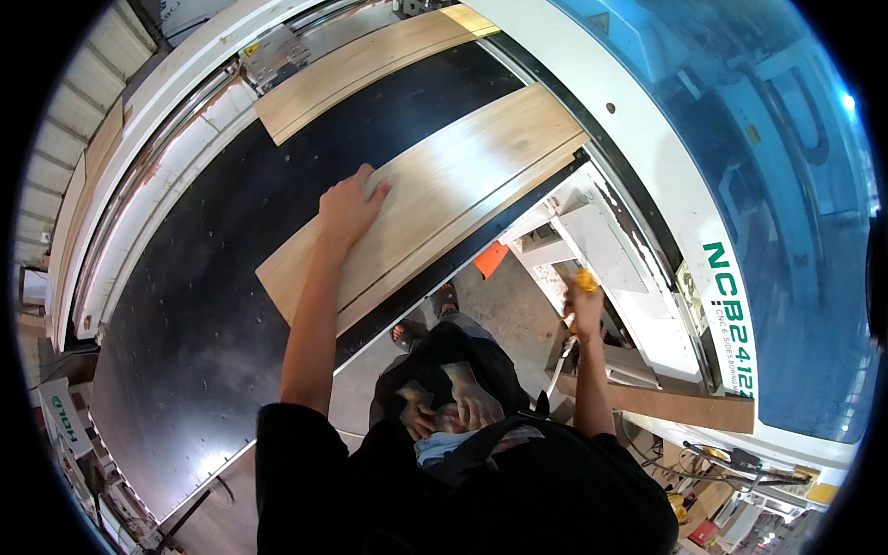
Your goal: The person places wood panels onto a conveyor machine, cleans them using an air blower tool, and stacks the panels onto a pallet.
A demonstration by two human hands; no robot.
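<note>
I see the person's left arm reaching forward almost straight, bent at the wrist, with the left hand [351,208] laid palm-down on the far edge of a pale wood-grain board [444,199], thumb and fingers spread apart rather than clamped. The right arm reaches forward on the far side of the body, well away from the left, elbow bent; from here, the right hand [585,310] looks curled around a small yellow object [585,280], too blurred for me to name. The board lies on the black machine table [203,305], slanting across it, its right end close to the white machine frame [647,120]. It is long, flat and smooth, with a bright sheen toward the right and a dark groove running lengthwise near its front edge. A similar grooved plank [361,76] lies beyond it.
</note>
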